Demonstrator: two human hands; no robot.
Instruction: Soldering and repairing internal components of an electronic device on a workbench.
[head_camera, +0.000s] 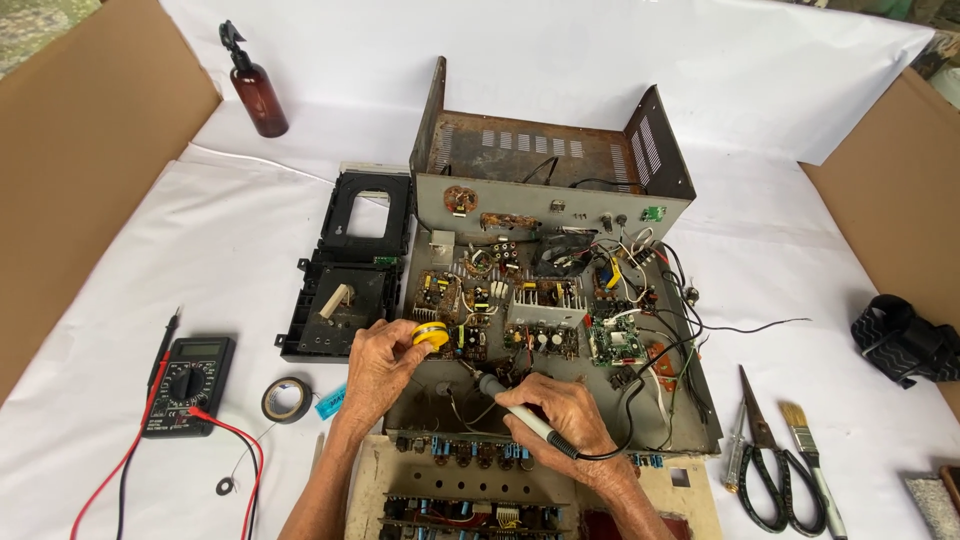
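Yellow solder reel pinched in left hand fingers; right hand fingers grip soldering iron over open amplifier chassis.

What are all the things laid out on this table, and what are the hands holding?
Open chassis: one, grey metal, centre, full of circuit boards
Metal cover: one, rusty, behind chassis
Black plastic frame: one, left of chassis
Spray bottle: one, brown, far left
Multimeter: one, black, red and black leads, near left
Tape roll: one, black, beside multimeter
Scissors: one, dark, near right
Brush: one, pale bristles, right of scissors
Strap: one, black, far right
Left hand: holds yellow solder spool
Right hand: holds grey soldering iron
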